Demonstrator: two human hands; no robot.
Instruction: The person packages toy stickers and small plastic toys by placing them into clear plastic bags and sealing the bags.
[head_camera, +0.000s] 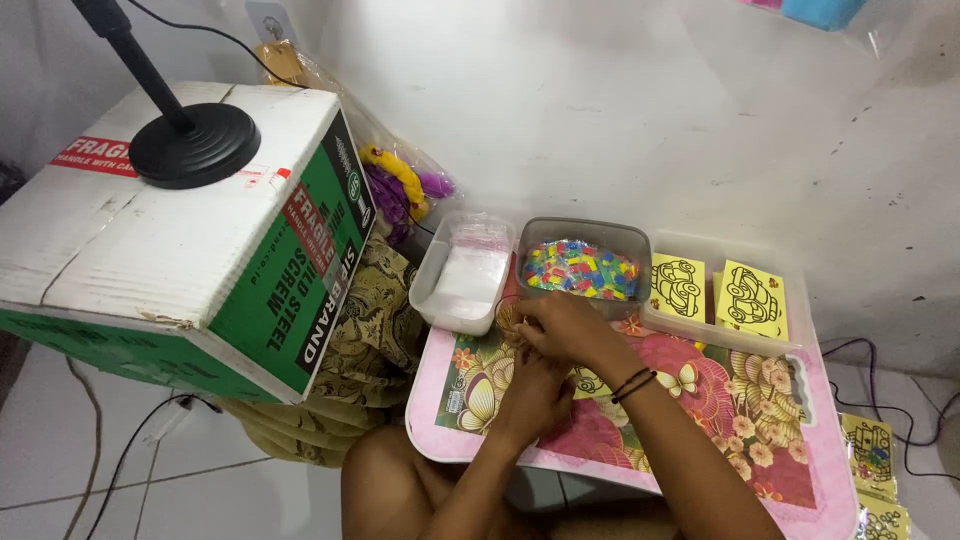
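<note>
Both hands, left hand (535, 395) and right hand (560, 325), meet over the pink floral surface (790, 470), grip contents hidden, just before the tub of coloured beads (580, 268); a nudge could spill it.

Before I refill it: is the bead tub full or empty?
Partly full: the bead tub has no lid, and coloured pieces cover its bottom below the rim.

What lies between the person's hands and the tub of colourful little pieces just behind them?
Nothing visible. The right hand and left hand work together on the flowery pink table, and the tub of colourful pieces stands open directly behind them.
</note>
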